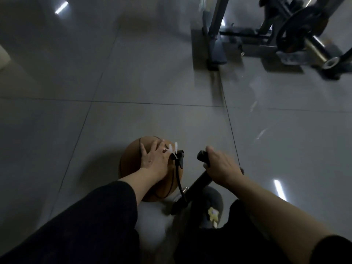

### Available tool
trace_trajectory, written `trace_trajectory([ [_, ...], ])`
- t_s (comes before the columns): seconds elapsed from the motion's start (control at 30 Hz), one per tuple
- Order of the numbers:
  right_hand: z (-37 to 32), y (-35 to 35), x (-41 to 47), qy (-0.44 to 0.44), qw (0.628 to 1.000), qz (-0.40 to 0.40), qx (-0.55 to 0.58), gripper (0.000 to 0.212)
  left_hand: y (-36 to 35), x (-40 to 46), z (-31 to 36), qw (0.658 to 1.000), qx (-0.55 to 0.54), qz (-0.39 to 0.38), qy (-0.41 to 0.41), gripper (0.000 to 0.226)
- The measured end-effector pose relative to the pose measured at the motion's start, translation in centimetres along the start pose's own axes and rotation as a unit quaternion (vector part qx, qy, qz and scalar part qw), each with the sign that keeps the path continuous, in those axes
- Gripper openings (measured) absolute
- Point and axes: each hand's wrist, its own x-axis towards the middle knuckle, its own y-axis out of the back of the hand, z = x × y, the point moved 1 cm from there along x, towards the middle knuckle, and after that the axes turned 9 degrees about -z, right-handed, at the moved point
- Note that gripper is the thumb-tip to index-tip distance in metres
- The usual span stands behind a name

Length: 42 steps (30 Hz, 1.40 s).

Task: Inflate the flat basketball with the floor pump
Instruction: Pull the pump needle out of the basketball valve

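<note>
Grey glossy floor tiles (133, 115) carry everything here, and furthest left on them sits the round brown-orange rubber basketball (133, 159), close in front of the person's legs. On its top lies the left hand (154, 161), palm down with the fingers straight and fanned apart across the skin of the ball; it grips nothing, and I judge it is there to pin the ball so it cannot roll or twist. Just right of those fingertips a black plastic hose connector with small white fittings (178, 154) stands at the ball's upper right edge; whether its needle is seated in the valve I cannot tell. From it the thin black rubber hose (179, 180) drops down the ball's right side toward the pump's foot. Next comes the black metal floor pump (196, 184), its barrel leaning from low left up to the right. The right hand (222, 166) is wrapped over the pump's black handle (202, 156), fingers curled down round the bar and hidden beneath the knuckles, placed as if to drive strokes. Below the barrel a grey slipper with a yellow ornament (213, 208) sits at the pump's base, probably holding it still. Far to the upper right stands dark metal gym equipment with a weight plate (297, 33), well apart
</note>
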Motion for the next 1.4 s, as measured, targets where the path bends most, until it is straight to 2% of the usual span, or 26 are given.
trace_trajectory([
  [0.1,2.4,0.1,5.0,-0.048,0.998,0.051,0.008,0.026,0.0,1.7,0.6,0.999,0.007,0.053,-0.002,0.047],
  [0.23,6.1,-0.8,12.0,-0.132,0.985,0.088,0.063,0.021,0.4,5.4,1.6,0.991,0.020,0.125,0.053,0.045],
  [0.37,9.6,-4.3,18.5,-0.125,0.987,0.043,0.092,0.008,2.0,10.7,3.1,0.994,0.020,0.099,0.052,0.040],
  [0.47,11.5,-8.2,22.1,-0.142,0.986,-0.012,0.088,0.014,2.4,12.8,4.3,0.995,0.057,0.082,0.022,0.037],
  [0.53,12.7,-11.0,23.9,-0.148,0.979,-0.031,0.133,0.015,2.3,13.2,4.6,0.993,0.084,0.086,-0.006,0.040],
  [0.63,13.3,-13.6,24.8,-0.149,0.975,-0.033,0.164,0.016,2.0,13.0,4.0,0.988,0.102,0.100,-0.050,0.042],
  [0.7,12.0,-12.7,24.3,-0.139,0.976,0.033,0.165,0.022,1.9,12.5,3.2,0.986,0.096,0.119,-0.061,0.044],
  [0.73,10.8,-11.7,23.5,-0.112,0.964,0.078,0.228,0.024,1.8,12.1,2.8,0.987,0.088,0.122,-0.062,0.046],
  [0.77,9.5,-10.3,22.4,-0.066,0.925,0.089,0.362,0.021,1.7,11.8,2.5,0.987,0.082,0.123,-0.063,0.048],
  [0.8,8.0,-8.5,21.0,0.014,0.857,0.043,0.514,0.020,1.7,11.4,1.9,0.987,0.081,0.125,-0.064,0.050],
  [0.83,7.0,-6.8,19.7,0.114,0.779,-0.037,0.616,0.025,1.7,11.2,1.6,0.986,0.079,0.130,-0.065,0.051],
  [0.87,6.4,-5.5,18.6,0.181,0.727,-0.122,0.651,0.036,1.7,10.8,1.2,0.986,0.079,0.135,-0.064,0.052],
  [0.9,5.9,-4.3,17.8,0.217,0.712,-0.177,0.644,0.048,1.7,10.4,1.0,0.985,0.079,0.140,-0.064,0.054],
  [0.93,5.6,-3.6,17.5,0.225,0.733,-0.192,0.613,0.055,1.6,10.1,0.9,0.984,0.079,0.144,-0.063,0.056],
  [0.97,5.0,-3.2,17.3,0.216,0.769,-0.168,0.577,0.053,1.5,9.7,0.8,0.984,0.083,0.143,-0.062,0.059],
  [1.03,3.1,-2.9,17.6,0.175,0.848,-0.079,0.495,0.031,1.3,9.2,0.8,0.985,0.089,0.135,-0.059,0.065],
  [1.1,1.6,-2.9,17.8,0.129,0.892,-0.027,0.433,0.033,1.4,9.1,1.1,0.985,0.096,0.132,-0.061,0.069],
  [1.17,1.4,-2.8,17.8,0.109,0.902,-0.054,0.415,0.032,1.8,8.9,1.4,0.986,0.097,0.120,-0.063,0.068],
  [1.27,1.6,-2.4,17.6,0.103,0.929,-0.098,0.340,0.016,1.6,8.6,2.0,0.986,0.107,0.108,-0.064,0.061],
  [1.4,1.6,-2.6,17.3,0.105,0.939,-0.120,0.305,0.020,1.0,8.2,1.8,0.985,0.115,0.112,-0.066,0.059],
])
